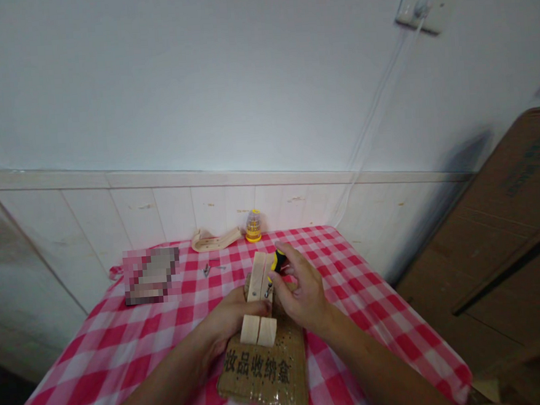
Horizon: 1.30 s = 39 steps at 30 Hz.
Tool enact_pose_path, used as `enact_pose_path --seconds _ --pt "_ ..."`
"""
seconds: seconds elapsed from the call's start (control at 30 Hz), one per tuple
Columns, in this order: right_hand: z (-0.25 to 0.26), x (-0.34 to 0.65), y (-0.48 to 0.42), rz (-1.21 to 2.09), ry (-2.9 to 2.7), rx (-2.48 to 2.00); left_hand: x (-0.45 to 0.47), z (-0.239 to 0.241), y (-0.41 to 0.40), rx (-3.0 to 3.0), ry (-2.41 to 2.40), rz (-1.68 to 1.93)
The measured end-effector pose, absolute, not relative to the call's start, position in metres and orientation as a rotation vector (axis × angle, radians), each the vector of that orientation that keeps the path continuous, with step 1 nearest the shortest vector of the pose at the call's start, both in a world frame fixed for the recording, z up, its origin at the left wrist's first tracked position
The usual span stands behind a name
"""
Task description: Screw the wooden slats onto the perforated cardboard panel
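My right hand point(303, 286) grips a small black and yellow screwdriver point(278, 262) that slants down, its tip meeting the wood near a screw. Under it lies a pale wooden piece point(258, 271) made of two strips side by side, with another screw in the left strip. The near end of this piece shows two upturned wooden blocks point(257, 330). Closed around the wooden piece from the left is my left hand point(235, 313), its fingers partly hidden behind it. Beneath everything sits a taped cardboard slab point(264, 382) with black printed characters.
A curved wooden piece point(217, 239) and a yellow bit holder point(253, 227) stand at the back of the checkered tablecloth point(178, 344). Small metal screws point(206, 270) lie left of centre, near a blurred-out flat object point(153, 276). A cardboard box point(507, 229) leans at the right.
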State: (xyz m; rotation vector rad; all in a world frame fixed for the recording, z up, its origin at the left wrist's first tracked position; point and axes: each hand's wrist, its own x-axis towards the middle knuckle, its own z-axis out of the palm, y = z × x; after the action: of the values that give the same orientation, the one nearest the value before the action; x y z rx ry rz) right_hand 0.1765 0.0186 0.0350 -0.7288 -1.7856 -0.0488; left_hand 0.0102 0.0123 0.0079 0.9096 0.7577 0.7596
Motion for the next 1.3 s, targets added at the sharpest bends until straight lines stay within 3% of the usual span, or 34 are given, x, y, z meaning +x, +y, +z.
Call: enact_pose_path --seconds 0.33,0.63,1.3 --pt "0.0392 0.1757 0.0179 -0.099 -1.792 -0.734 0.0117 0.0143 0.0106 0.873 0.734 0.759" --pt "0.0332 0.1766 0.0147 0.076 -1.810 -0.719 0.0112 0.0077 0.0118 0.867 0.717 0.781" --pt "0.0339 0.1767 0.0201 -0.020 -1.775 -0.739 0.0106 0.0076 0.0115 0.867 0.737 0.758"
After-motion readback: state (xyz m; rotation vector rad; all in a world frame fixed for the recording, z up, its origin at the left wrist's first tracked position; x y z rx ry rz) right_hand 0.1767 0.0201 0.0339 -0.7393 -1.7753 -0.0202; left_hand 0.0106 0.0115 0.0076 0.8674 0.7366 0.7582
